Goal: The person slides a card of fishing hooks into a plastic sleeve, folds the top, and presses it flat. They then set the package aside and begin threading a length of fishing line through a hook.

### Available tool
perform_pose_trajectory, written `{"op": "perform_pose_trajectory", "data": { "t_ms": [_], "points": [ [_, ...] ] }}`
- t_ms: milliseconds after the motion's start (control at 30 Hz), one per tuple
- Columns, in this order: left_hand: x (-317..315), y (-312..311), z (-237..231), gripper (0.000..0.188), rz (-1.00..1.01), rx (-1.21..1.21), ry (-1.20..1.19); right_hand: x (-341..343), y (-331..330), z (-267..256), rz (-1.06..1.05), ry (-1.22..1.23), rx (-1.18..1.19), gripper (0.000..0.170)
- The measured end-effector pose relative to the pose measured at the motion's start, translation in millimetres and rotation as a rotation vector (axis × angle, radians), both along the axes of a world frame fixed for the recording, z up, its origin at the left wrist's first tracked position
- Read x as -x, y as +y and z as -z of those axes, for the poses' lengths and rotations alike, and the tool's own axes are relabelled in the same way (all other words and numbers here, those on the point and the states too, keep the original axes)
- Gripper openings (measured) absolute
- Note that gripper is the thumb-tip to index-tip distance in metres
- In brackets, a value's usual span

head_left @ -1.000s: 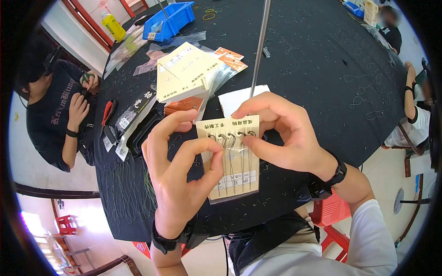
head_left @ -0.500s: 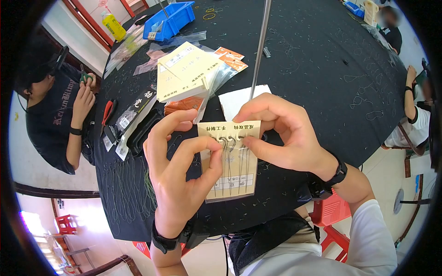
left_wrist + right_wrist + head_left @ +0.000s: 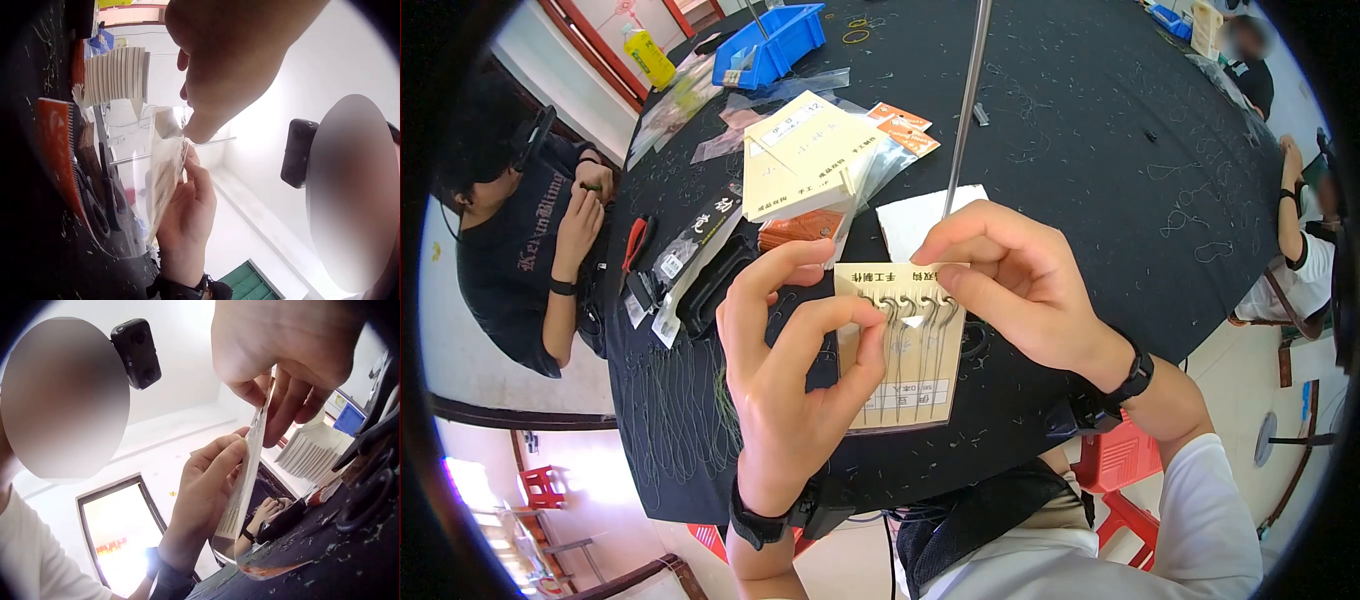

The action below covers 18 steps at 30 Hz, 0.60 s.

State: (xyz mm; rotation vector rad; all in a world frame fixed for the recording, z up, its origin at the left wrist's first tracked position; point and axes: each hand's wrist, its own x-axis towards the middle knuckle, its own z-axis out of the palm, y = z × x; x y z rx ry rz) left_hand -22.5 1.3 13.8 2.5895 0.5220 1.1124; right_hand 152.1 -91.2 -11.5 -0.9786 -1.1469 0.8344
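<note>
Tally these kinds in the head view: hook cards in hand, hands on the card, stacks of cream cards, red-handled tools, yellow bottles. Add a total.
Held hook card: 1
Hands on it: 2, the left hand and the right hand
Stack of cream cards: 1
Red-handled tool: 1
Yellow bottle: 1
Total: 6

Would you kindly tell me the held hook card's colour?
The hook card is pale yellow, clearest in the head view.
</note>
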Motion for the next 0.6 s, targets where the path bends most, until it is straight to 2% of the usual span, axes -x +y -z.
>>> {"op": "perform_pose_trajectory", "data": {
  "t_ms": [600],
  "points": [
    [-0.2,0.1,0.2,0.021,-0.019,0.015,0.013,-2.9,-0.4,1.5,0.042,-0.231,-0.09,0.015]
  ]
}}
